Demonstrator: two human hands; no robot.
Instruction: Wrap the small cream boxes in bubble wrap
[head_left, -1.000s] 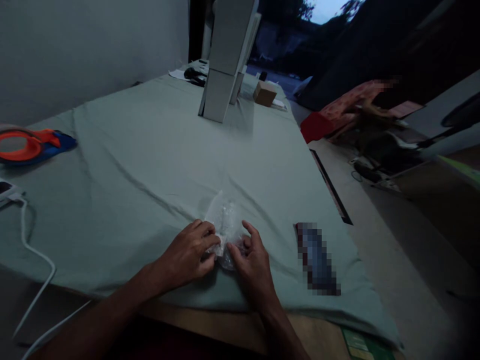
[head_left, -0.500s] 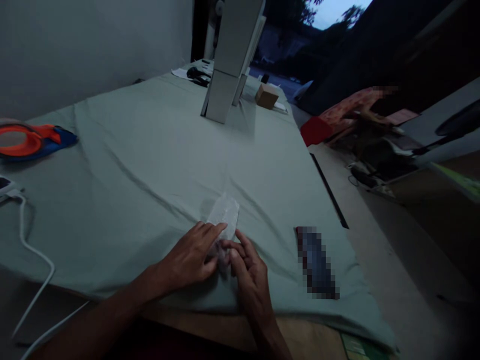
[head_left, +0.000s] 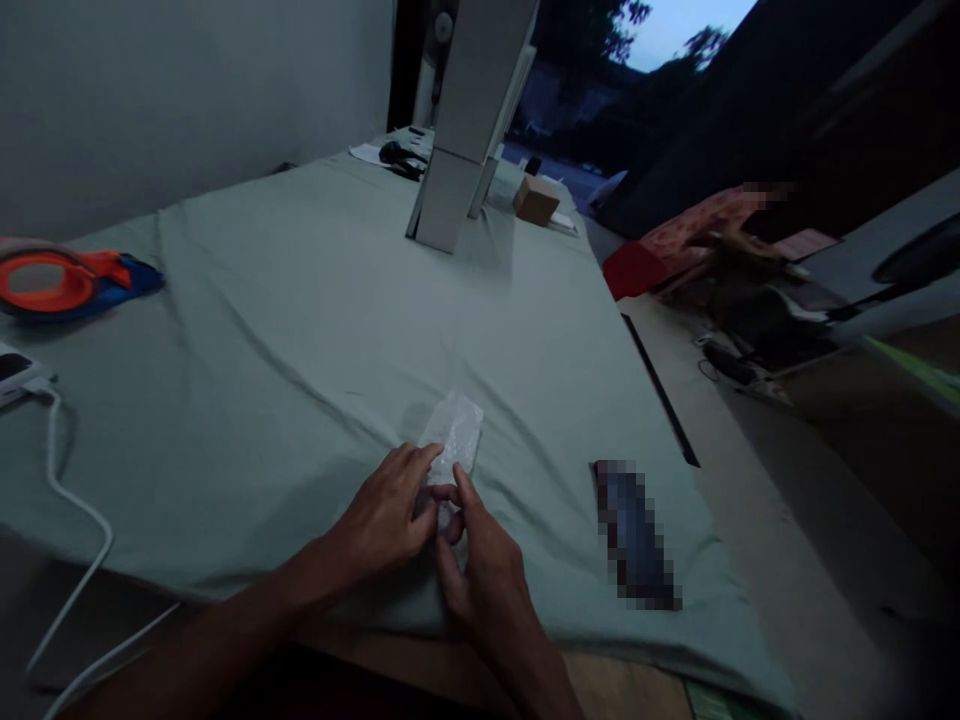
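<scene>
A small translucent piece of bubble wrap lies on the green cloth near the front of the table, its far end flat and its near end between my hands. My left hand presses and grips its left side, thumb close to the fingers. From the right, my right hand curls its fingers round the near end, with the thumb and fingertips bent inward. Whether anything is wrapped inside cannot be made out. A blurred-out dark flat object lies to the right of my right hand.
An orange and blue tape dispenser sits at the left, with a white device and cable nearer. Tall pale boxes stand at the back, by a small brown carton. Beyond the table's right edge, a person is partly visible.
My right hand has turned and moved slightly left, closing in on the near end of the bubble wrap. My left hand has barely shifted. The view has moved slightly.
</scene>
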